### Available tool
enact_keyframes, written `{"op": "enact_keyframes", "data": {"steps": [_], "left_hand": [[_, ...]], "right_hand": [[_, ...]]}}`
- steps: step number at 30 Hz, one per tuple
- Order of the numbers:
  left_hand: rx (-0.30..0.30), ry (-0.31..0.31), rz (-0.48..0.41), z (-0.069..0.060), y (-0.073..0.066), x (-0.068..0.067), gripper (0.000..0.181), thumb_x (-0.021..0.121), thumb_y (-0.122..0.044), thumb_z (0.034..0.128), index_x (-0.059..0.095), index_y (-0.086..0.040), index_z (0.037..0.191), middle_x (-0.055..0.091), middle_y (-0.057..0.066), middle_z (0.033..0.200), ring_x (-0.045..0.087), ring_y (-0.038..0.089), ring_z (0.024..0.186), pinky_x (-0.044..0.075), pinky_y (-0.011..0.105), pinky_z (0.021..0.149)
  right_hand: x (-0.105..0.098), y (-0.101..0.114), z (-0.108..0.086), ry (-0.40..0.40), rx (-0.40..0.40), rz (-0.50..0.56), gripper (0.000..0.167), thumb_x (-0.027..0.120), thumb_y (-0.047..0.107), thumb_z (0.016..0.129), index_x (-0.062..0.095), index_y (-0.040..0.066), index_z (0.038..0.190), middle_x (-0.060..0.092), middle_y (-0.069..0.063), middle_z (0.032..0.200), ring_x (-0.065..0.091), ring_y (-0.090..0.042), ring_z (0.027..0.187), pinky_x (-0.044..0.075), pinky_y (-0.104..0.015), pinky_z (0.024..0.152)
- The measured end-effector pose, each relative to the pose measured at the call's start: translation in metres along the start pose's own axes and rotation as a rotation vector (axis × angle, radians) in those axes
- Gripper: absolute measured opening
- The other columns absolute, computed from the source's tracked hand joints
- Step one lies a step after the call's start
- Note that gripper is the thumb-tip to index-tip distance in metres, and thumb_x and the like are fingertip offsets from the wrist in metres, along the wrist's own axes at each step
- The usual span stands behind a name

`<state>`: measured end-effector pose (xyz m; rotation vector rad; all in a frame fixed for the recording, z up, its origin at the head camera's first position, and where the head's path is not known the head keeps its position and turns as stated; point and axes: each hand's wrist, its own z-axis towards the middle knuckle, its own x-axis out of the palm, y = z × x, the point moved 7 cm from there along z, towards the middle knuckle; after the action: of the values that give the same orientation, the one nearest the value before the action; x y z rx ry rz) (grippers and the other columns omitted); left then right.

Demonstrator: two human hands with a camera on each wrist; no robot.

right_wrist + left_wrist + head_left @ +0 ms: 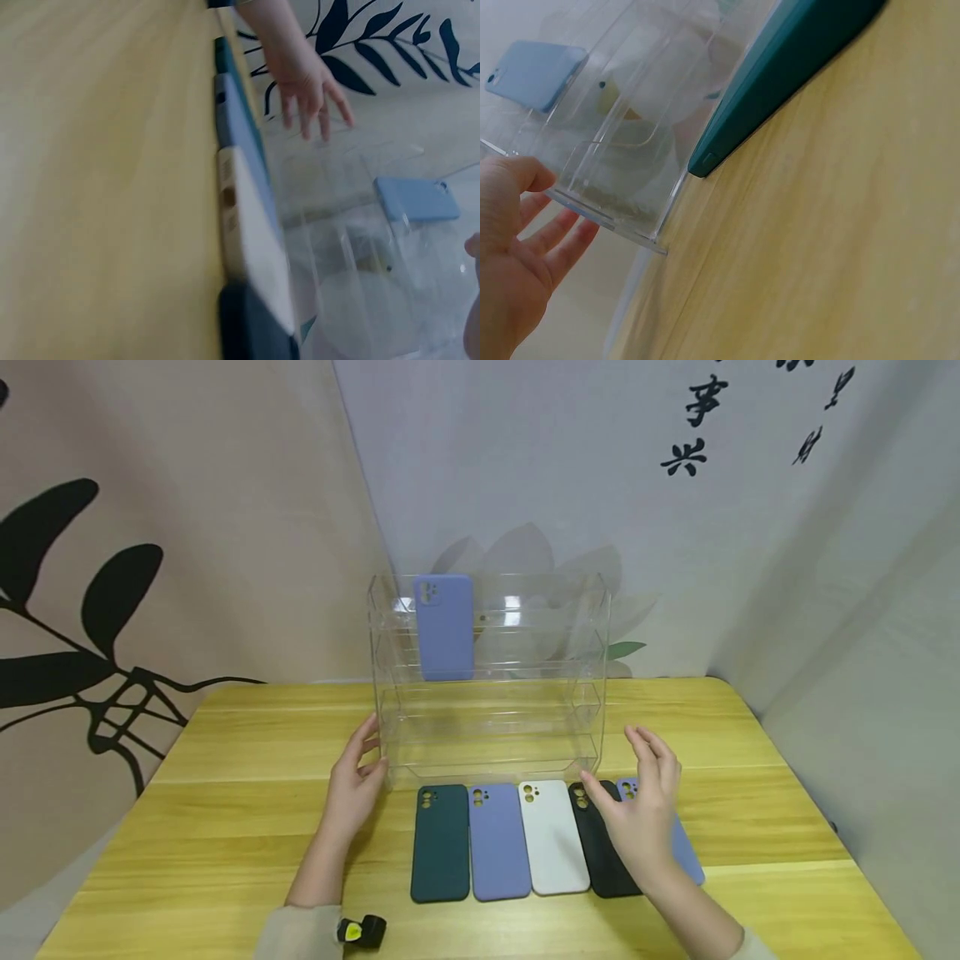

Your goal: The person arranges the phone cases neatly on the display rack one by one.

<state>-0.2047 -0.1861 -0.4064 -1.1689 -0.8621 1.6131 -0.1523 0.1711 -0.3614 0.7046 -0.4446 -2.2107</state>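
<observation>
A clear tiered rack [495, 768] stands on the table, with a lavender-blue phone case [446, 631] upright on an upper tier at its left. My left hand [356, 785] is at the rack's left side, fingers extended along the side panel; the left wrist view shows thumb and fingers at its edge. My right hand [645, 810], thumb and fingers spread apart, hovers by the front right corner and holds nothing. Below the rack lie a dark green case [440, 845], a lavender case [499, 843], a white case [555, 839], a black case [606, 852] and another lavender case [686, 853], partly hidden by my right hand.
The wooden table [195, 827] ends at a cloth backdrop [262, 527] behind the rack. A small black device with a yellow patch [363, 932] is by my left sleeve [300, 935]. Cloth also hangs along the right side.
</observation>
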Motion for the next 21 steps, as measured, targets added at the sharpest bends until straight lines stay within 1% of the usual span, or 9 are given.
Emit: {"op": "enact_keyframes", "data": {"steps": [2, 3, 4, 6, 9, 10, 12, 16, 21], "left_hand": [[0.003, 0.001, -0.007, 0.000, 0.000, 0.000, 0.064, 0.052, 0.016, 0.0887, 0.032, -0.001, 0.147, 0.040, 0.026, 0.141, 0.045, 0.044, 0.121, 0.045, 0.014, 0.081], [0.005, 0.001, -0.011, 0.000, -0.001, 0.000, 0.064, 0.052, 0.016, 0.0887, 0.032, -0.001, 0.147, 0.040, 0.026, 0.141, 0.045, 0.044, 0.121, 0.045, 0.014, 0.081], [0.005, 0.000, -0.012, 0.000, -0.001, 0.000, 0.064, 0.052, 0.016, 0.0886, 0.032, 0.000, 0.147, 0.040, 0.026, 0.141, 0.044, 0.044, 0.121, 0.045, 0.014, 0.081], [0.004, -0.001, -0.012, 0.000, 0.000, 0.000, 0.064, 0.052, 0.016, 0.0887, 0.032, -0.001, 0.147, 0.039, 0.026, 0.141, 0.044, 0.044, 0.121, 0.045, 0.014, 0.082], [0.002, 0.000, -0.012, 0.000, 0.000, 0.001, 0.064, 0.052, 0.016, 0.0889, 0.033, -0.001, 0.147, 0.039, 0.027, 0.142, 0.045, 0.043, 0.121, 0.045, 0.016, 0.083], [0.001, 0.000, -0.012, 0.000, 0.000, 0.001, 0.063, 0.052, 0.015, 0.0889, 0.033, -0.001, 0.147, 0.039, 0.026, 0.142, 0.045, 0.043, 0.121, 0.045, 0.017, 0.083], [-0.001, 0.003, -0.016, 0.000, 0.000, 0.001, 0.063, 0.052, 0.015, 0.0890, 0.033, -0.001, 0.147, 0.039, 0.027, 0.142, 0.045, 0.043, 0.121, 0.045, 0.016, 0.083], [0.000, 0.003, -0.016, 0.000, 0.000, 0.002, 0.063, 0.052, 0.015, 0.0892, 0.032, -0.001, 0.147, 0.040, 0.025, 0.142, 0.045, 0.043, 0.121, 0.045, 0.015, 0.083], [0.005, -0.004, -0.001, 0.000, 0.000, 0.001, 0.063, 0.052, 0.015, 0.0892, 0.033, -0.001, 0.147, 0.041, 0.025, 0.141, 0.045, 0.042, 0.121, 0.045, 0.015, 0.082]], "right_hand": [[-0.005, -0.008, -0.005, 0.038, 0.035, -0.012, 0.074, 0.068, 0.045, 0.085, 0.046, -0.003, 0.137, 0.040, -0.025, 0.135, 0.035, -0.037, 0.124, 0.032, -0.025, 0.097], [-0.007, -0.012, -0.008, 0.054, 0.055, -0.021, 0.074, 0.072, 0.042, 0.084, 0.046, -0.002, 0.137, 0.039, -0.025, 0.135, 0.035, -0.036, 0.124, 0.032, -0.026, 0.098], [-0.009, -0.016, -0.010, 0.068, 0.073, -0.029, 0.075, 0.076, 0.037, 0.081, 0.046, -0.002, 0.138, 0.039, -0.024, 0.136, 0.034, -0.036, 0.125, 0.031, -0.027, 0.099], [-0.014, -0.023, -0.015, 0.086, 0.100, -0.046, 0.077, 0.084, 0.022, 0.075, 0.046, -0.001, 0.138, 0.039, -0.024, 0.136, 0.035, -0.037, 0.125, 0.033, -0.033, 0.098], [-0.019, -0.033, -0.021, 0.107, 0.127, -0.081, 0.085, 0.087, 0.002, 0.064, 0.046, -0.001, 0.138, 0.040, -0.025, 0.135, 0.035, -0.039, 0.123, 0.035, -0.042, 0.092], [-0.021, -0.036, -0.023, 0.119, 0.139, -0.090, 0.086, 0.087, 0.000, 0.062, 0.046, -0.001, 0.138, 0.039, -0.025, 0.136, 0.035, -0.040, 0.123, 0.035, -0.044, 0.090], [-0.024, -0.042, -0.028, 0.146, 0.171, -0.115, 0.087, 0.088, 0.001, 0.062, 0.047, 0.000, 0.138, 0.039, -0.024, 0.136, 0.036, -0.040, 0.122, 0.036, -0.048, 0.087], [-0.029, -0.058, -0.037, 0.209, 0.244, -0.148, 0.083, 0.089, 0.007, 0.064, 0.048, 0.001, 0.137, 0.041, -0.022, 0.135, 0.035, -0.041, 0.122, 0.035, -0.054, 0.087], [-0.033, -0.075, -0.047, 0.280, 0.264, -0.217, 0.082, 0.089, 0.013, 0.065, 0.050, -0.001, 0.135, 0.043, -0.023, 0.132, 0.038, -0.043, 0.117, 0.036, -0.057, 0.084]]}}
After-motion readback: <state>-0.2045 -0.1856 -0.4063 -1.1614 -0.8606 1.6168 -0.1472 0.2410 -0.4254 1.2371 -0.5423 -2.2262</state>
